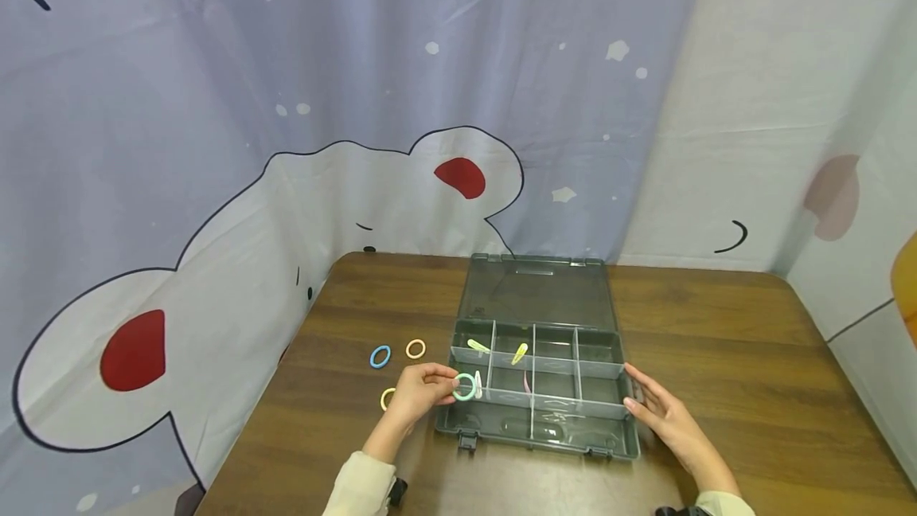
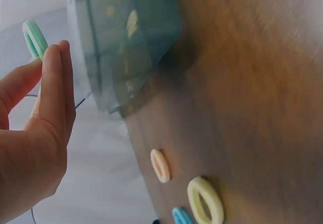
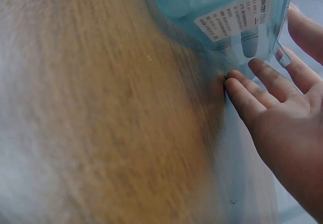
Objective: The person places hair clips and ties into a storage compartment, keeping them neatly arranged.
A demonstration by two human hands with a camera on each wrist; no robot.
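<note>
In the head view my left hand pinches a mint-green ring, apparently a hair tie, between thumb and fingers. The ring is held up over the left side of a grey translucent compartment box. Inside the box lie a yellow-green hair clip, a yellow hair clip and a slim pink piece. A white clip shows right beside the ring. My right hand rests against the box's right side, fingers extended; the right wrist view shows fingertips near its labelled underside.
The box's lid is flipped back towards the curtain. Left of the box, a blue ring, a peach ring and a yellow ring lie on the wooden table. My left hand partly covers the yellow one in the head view.
</note>
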